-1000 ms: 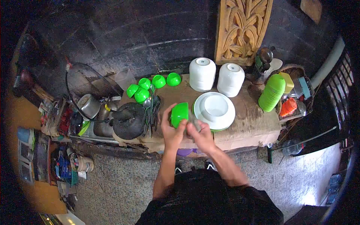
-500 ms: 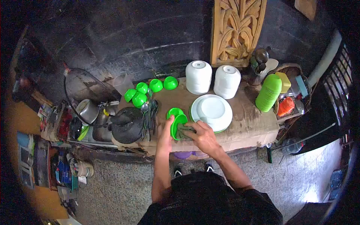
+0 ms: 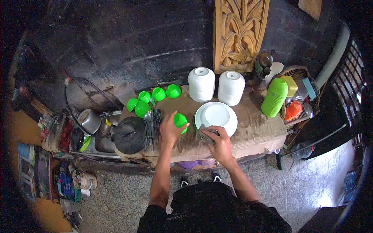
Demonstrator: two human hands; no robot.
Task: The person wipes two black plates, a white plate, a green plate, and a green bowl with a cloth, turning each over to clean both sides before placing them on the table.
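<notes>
My left hand (image 3: 171, 129) curves around a bright green bowl (image 3: 180, 120), thumb on its near right side and fingers on its left. The bowl appears bottom up on the cardboard-covered counter. In my right hand (image 3: 220, 144) is a bunched greyish cloth (image 3: 205, 134), pinched by the front left edge of a stack of white plates (image 3: 231, 117). Several other green bowls (image 3: 158, 94) stand upside down behind my left hand. A bunch of spoons and forks (image 3: 150, 126) lies left of it.
Two stacks of white bowls (image 3: 201, 83) (image 3: 231, 87) stand behind the plates. To the right are a tall stack of green cups (image 3: 275, 97) and a wicker basket (image 3: 319, 97) with an orange item. A dark stone mortar (image 3: 134, 141) and a sink (image 3: 101, 145) are at left.
The green bowl that was tilted in my left hand with the cloth inside is now bottom up under that hand. My right hand has drawn the cloth out and moved right, towards the plates.
</notes>
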